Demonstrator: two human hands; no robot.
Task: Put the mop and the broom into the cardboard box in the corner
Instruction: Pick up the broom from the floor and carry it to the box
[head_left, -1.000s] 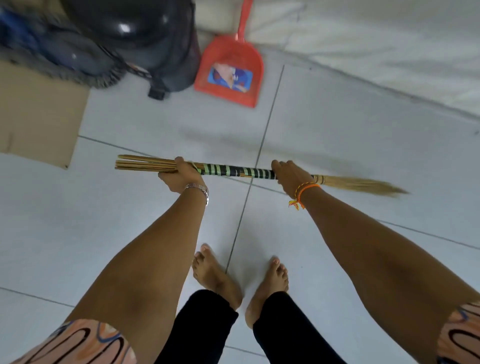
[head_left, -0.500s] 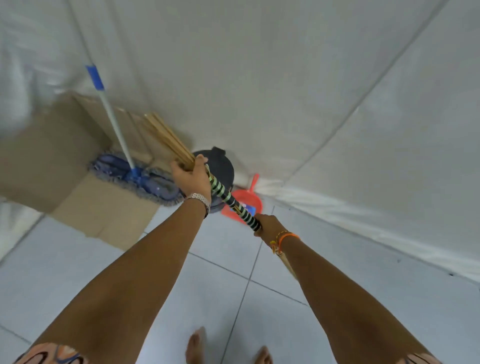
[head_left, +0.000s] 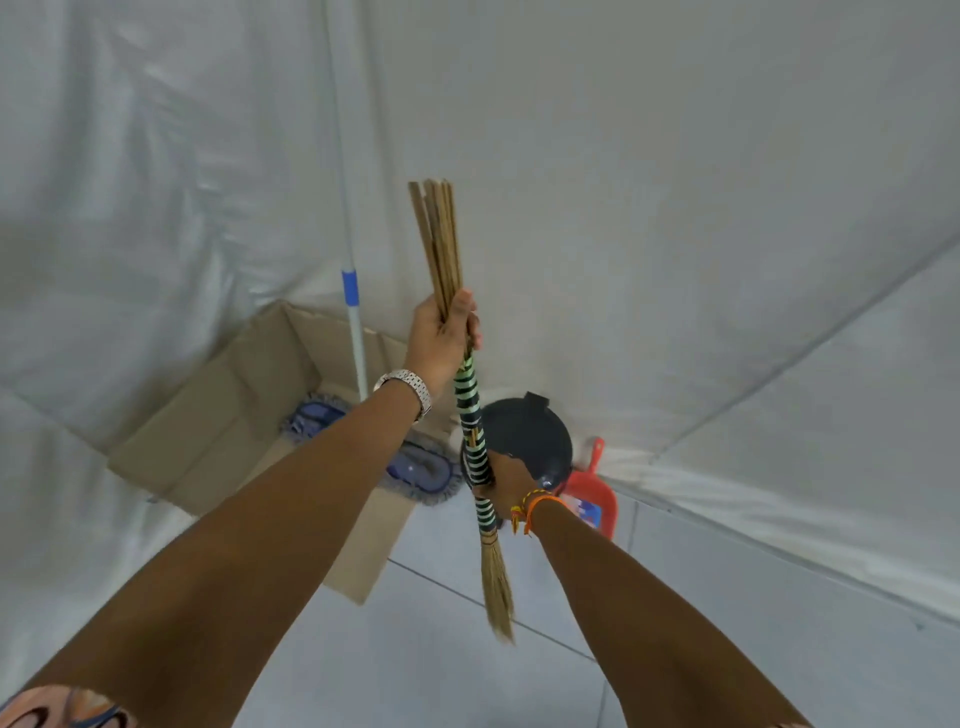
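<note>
The broom (head_left: 470, 415) is held nearly upright in front of the person, above the floor tiles (head_left: 467, 675) and just right of the cardboard box (head_left: 208, 441). Its upper section is a bundle of thin, flat tan sticks, cut unevenly at the top. Its middle section is bound in a wrap of alternating black and pale green bands. Below the wrap the fine straw-coloured bristles taper to a point (bristle end down, tip clear of the floor).

The left hand (head_left: 441, 338) is closed around the stick bundle just above the striped wrap; a silver bracelet (head_left: 408, 387) sits on that wrist. The right hand (head_left: 506, 480) is closed around the lower part of the wrap; orange and yellow thread bands (head_left: 535, 506) circle that wrist.

The mop (head_left: 358, 441) stands in the open box, with its blue fringed head lying over the box's front edge and its white pole with a blue collar leaning against the white sheeting (head_left: 675, 208). A black round bin lid (head_left: 530, 441) and a red dustpan (head_left: 592, 499) sit right of the box, behind the broom
</note>
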